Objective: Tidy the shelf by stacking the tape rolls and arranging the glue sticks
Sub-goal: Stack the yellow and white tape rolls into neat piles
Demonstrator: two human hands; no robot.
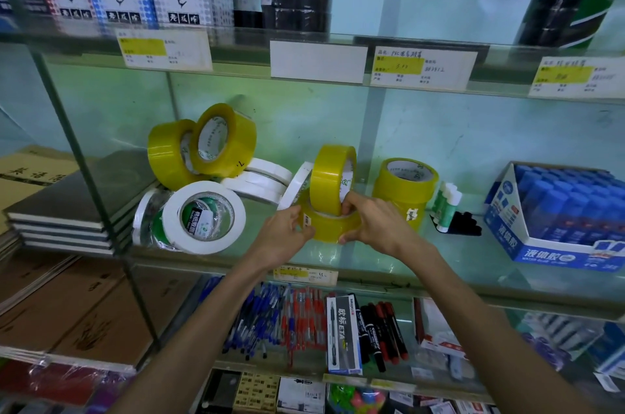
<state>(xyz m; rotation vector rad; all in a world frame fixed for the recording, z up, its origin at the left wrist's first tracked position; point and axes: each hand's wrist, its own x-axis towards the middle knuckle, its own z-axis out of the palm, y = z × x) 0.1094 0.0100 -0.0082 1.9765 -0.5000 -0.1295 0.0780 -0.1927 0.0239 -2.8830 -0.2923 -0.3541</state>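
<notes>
Flat yellow roll (pixel 329 227) lies on the glass shelf (pixel 372 264), near the front edge. Upright yellow roll (pixel 333 173) stands on its rim on top of it. Your left hand (pixel 287 232) curls round the flat roll's side. Your right hand (pixel 372 222) pinches the upright roll's lower rim, with the thumb down against the flat roll. Both grips are full; you have no spare hand.

Risks, as judged:
- The upright roll is balanced on its rim. Ease the pinch before it is laid flat and it likely rolls off.
- Thin white roll (pixel 297 183) leans against the upright roll. Tip its prop away and it probably slides down.
- Glass looks slick, so a pull toward you could carry the flat roll over the edge.
- Stacked yellow rolls (pixel 406 190) stand just beside your right hand. A sideways knuckle could shove them into the glue sticks (pixel 446 203) beyond.
</notes>
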